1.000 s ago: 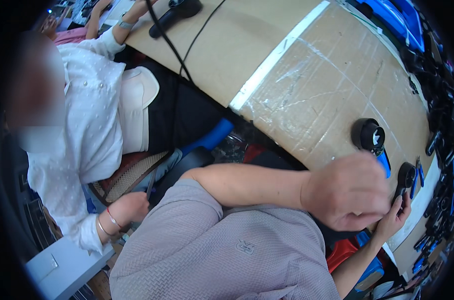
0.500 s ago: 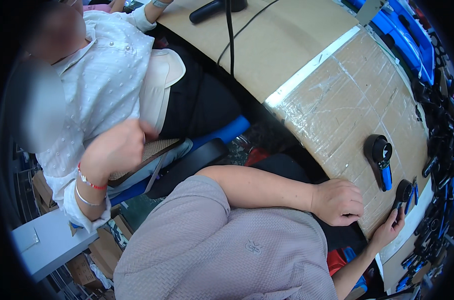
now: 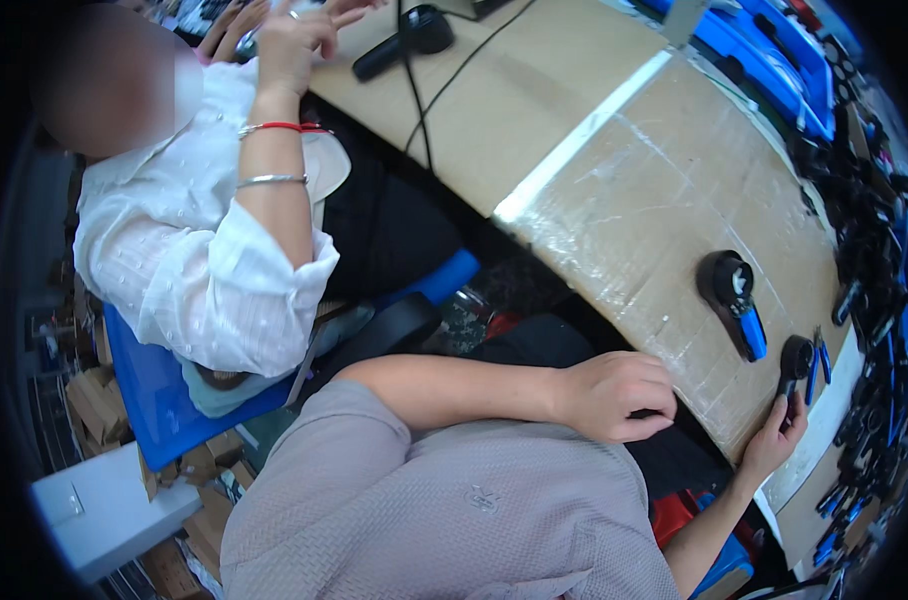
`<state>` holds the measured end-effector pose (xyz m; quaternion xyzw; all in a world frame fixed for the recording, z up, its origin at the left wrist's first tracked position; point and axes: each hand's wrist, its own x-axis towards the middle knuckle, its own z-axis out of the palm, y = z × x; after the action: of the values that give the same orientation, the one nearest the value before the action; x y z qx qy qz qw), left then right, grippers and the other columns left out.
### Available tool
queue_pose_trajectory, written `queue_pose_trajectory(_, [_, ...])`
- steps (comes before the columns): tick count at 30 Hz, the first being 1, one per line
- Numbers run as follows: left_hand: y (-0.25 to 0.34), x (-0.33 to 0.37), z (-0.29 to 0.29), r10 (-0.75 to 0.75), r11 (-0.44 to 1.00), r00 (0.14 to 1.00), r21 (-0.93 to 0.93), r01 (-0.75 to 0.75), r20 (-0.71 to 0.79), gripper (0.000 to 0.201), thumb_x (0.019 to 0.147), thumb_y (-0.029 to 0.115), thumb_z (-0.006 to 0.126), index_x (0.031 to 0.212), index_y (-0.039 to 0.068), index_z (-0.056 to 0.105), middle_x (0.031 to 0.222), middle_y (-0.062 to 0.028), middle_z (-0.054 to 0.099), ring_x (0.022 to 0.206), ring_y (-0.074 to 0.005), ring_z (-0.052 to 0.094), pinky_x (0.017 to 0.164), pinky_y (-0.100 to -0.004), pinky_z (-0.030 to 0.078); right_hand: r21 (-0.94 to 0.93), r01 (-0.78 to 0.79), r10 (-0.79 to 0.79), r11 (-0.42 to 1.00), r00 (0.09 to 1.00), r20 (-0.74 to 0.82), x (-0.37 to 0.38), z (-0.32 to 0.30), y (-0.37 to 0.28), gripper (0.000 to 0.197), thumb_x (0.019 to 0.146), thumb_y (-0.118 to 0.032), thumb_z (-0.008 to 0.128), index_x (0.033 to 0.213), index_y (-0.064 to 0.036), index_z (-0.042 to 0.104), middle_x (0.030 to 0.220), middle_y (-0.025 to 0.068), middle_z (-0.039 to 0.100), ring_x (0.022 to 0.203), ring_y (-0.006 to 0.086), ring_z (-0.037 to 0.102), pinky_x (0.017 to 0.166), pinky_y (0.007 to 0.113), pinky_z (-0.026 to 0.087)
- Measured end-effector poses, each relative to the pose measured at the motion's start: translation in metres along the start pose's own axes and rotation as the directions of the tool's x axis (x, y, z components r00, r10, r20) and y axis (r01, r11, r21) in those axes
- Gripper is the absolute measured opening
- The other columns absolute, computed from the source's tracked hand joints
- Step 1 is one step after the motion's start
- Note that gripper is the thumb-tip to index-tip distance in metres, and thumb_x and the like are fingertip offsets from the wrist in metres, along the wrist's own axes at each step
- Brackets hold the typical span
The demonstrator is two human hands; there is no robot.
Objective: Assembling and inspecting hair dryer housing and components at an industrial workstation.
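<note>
My left hand (image 3: 622,396) hangs loosely curled at the near edge of the table, with nothing showing in its fingers. At the right, my right hand (image 3: 776,436) has its fingers closed round the handle of a black round-headed handheld device (image 3: 796,358), which is at the tabletop. Beside that device lies a small pair of blue-handled pliers (image 3: 823,357). Farther in on the table lies a larger black device with a ring-shaped head and a blue handle (image 3: 732,302); neither hand touches it.
The table (image 3: 614,240) is covered with brown board under clear film, crossed by white tape. A co-worker in a white shirt (image 3: 204,270) sits at the left, near another black device (image 3: 404,45) and hanging cables. Blue trays (image 3: 764,60) and many black parts line the far right.
The view has shifted slightly. The co-worker's braceleted arm has risen from the lap toward the table. My left hand stays curled, and my right hand keeps hold of the black device.
</note>
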<state>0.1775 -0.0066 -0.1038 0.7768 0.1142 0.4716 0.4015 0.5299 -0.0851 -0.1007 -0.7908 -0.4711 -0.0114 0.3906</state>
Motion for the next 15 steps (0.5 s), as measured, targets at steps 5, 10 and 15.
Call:
queue_pose_trajectory(5, [0.008, 0.004, -0.015, 0.034, 0.994, 0.997, 0.100, -0.041, 0.076, 0.007, 0.084, 0.007, 0.075, 0.088, 0.008, 0.068, 0.086, -0.0039, 0.069, 0.077, -0.0243, 0.063, 0.075, -0.0334, 0.052, -0.038, 0.030, -0.030, 0.999, 1.000, -0.009, -0.006, 0.019, -0.029, 0.039, 0.098, -0.015, 0.068, 0.134, 0.0004, 0.063, 0.130, 0.0168, 0.064, 0.119, 0.0309, 0.061, 0.107, 0.038, 0.047])
queue_pose_trajectory(10, [0.011, 0.048, -0.055, -0.006, 0.994, 0.987, 0.111, -0.012, 0.158, 0.016, 0.078, -0.002, 0.075, 0.093, 0.004, 0.073, 0.087, -0.0081, 0.071, 0.081, -0.0250, 0.066, 0.080, -0.0345, 0.054, -0.205, 0.072, -0.076, 0.976, 0.997, -0.008, -0.009, -0.002, -0.052, 0.041, 0.097, -0.015, 0.070, 0.135, 0.0002, 0.063, 0.128, 0.0163, 0.064, 0.118, 0.0323, 0.061, 0.106, 0.037, 0.047])
queue_pose_trajectory(15, [-0.027, 0.102, -0.075, 0.019, 0.954, 1.000, 0.298, -0.010, -0.025, 0.043, 0.076, 0.006, 0.080, 0.118, 0.005, 0.070, 0.110, -0.0096, 0.072, 0.099, -0.0265, 0.067, 0.089, -0.0351, 0.054, -0.239, 0.024, -0.014, 0.971, 0.999, 0.044, -0.003, -0.011, -0.054, 0.042, 0.095, -0.013, 0.072, 0.134, -0.0001, 0.066, 0.128, 0.0157, 0.065, 0.116, 0.0316, 0.062, 0.105, 0.037, 0.048])
